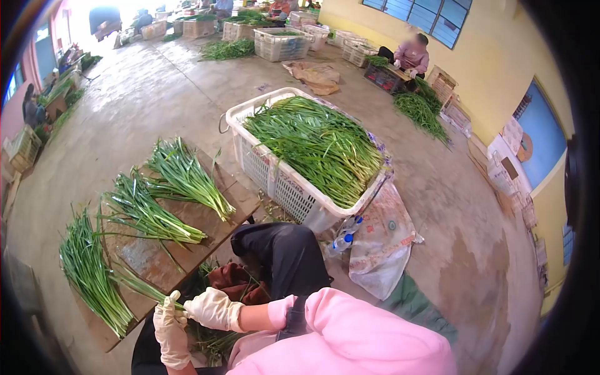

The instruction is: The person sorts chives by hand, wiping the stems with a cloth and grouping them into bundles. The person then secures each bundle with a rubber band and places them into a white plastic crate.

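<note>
Held stalks: a thin bunch of green stalks [140,285], its near end between the two gloved hands and its leaves running away from the fingertips across the table corner.
Right hand [212,309]: white glove, fingers clenched around the near end of the held stalks.
Left hand [170,331]: white glove, just beside the right hand and touching the same stalks; the fingers are bent, but I cannot tell whether they grip.
Wooden table [150,259]: directly beyond the fingers, with the held stalks lying over its near edge.
Nearest bunch [87,275]: on the table just past the tips of the held stalks.
Middle bunch [147,215]: farther out from the fingers.
Far bunch [187,178]: farther still, at the table's far end.
White crate [275,181]: well away from the fingers, past the person's dark knee, heaped with green stalks.
Plastic bottle [342,240]: on the floor against the crate's near corner.
Sack [381,244]: flat on the floor beside the bottle.
</note>
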Tool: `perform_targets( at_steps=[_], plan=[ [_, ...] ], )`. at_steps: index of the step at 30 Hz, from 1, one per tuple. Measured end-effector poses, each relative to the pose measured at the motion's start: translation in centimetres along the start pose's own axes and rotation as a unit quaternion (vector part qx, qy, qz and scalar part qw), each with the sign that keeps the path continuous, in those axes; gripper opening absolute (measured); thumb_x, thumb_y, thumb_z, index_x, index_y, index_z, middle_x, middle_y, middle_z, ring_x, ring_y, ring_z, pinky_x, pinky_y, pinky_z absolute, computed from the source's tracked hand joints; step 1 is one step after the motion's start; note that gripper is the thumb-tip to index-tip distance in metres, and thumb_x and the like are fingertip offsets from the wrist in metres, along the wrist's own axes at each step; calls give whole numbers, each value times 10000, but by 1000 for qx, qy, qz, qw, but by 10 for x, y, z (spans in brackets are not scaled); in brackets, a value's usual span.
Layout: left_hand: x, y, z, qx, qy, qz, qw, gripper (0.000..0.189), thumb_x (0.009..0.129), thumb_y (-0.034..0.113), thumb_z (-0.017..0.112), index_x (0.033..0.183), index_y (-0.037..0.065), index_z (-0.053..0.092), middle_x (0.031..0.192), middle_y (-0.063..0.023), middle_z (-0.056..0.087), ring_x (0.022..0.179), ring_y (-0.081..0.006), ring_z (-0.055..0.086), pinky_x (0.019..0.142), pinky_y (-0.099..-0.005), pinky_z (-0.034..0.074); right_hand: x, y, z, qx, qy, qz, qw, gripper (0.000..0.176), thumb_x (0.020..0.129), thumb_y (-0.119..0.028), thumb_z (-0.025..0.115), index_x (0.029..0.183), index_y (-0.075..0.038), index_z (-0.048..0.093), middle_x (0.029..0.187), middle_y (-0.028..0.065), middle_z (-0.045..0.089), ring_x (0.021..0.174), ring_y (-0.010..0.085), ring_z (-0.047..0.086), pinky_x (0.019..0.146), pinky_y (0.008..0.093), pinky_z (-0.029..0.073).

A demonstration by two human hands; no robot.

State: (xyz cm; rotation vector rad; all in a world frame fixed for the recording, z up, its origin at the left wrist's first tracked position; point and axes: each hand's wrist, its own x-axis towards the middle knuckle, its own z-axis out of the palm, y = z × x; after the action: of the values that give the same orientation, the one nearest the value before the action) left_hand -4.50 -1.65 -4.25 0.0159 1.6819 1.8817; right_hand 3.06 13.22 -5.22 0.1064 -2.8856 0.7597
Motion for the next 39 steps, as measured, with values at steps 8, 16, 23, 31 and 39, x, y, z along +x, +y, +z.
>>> perform_targets(
  at_steps=[8,16,23,31,39],
  plan=[
    [4,21,-9,11,54,61,997,267,1016,273,597,1097,35,684,626,79,436,501,-17,324,451,-194,237,3,-3,-7,72,-11,16,997,209,917,-285,606,867,-88,652,705,131,681,666,323,695,593,438,522],
    [9,37,-19,81,39,138,986,302,1015,301,587,1135,39,676,693,64,451,550,-21,326,486,-202,229,5,1,-14,74,-16,0,997,123,883,-220,601,936,-170,700,736,97,690,693,297,708,617,439,542],
    [16,117,-114,581,136,397,697,434,858,-83,598,1269,49,627,1217,-119,648,1085,-260,626,877,-347,514,-1,21,-20,60,-31,-41,997,93,818,-126,617,873,-163,681,748,67,660,666,267,675,588,394,527],
    [44,147,-202,337,233,68,910,277,914,321,721,982,57,671,720,29,507,661,-95,429,620,-262,375,-2,41,3,213,-101,65,970,83,926,-127,586,894,-112,661,689,62,670,539,217,641,528,351,496],
    [70,88,-214,320,201,1,926,380,949,270,659,1183,-21,588,997,-66,661,859,-163,579,761,-327,490,8,45,21,263,-129,90,952,133,964,-201,624,1003,-94,693,678,66,651,563,223,650,538,340,500]
  ],
)
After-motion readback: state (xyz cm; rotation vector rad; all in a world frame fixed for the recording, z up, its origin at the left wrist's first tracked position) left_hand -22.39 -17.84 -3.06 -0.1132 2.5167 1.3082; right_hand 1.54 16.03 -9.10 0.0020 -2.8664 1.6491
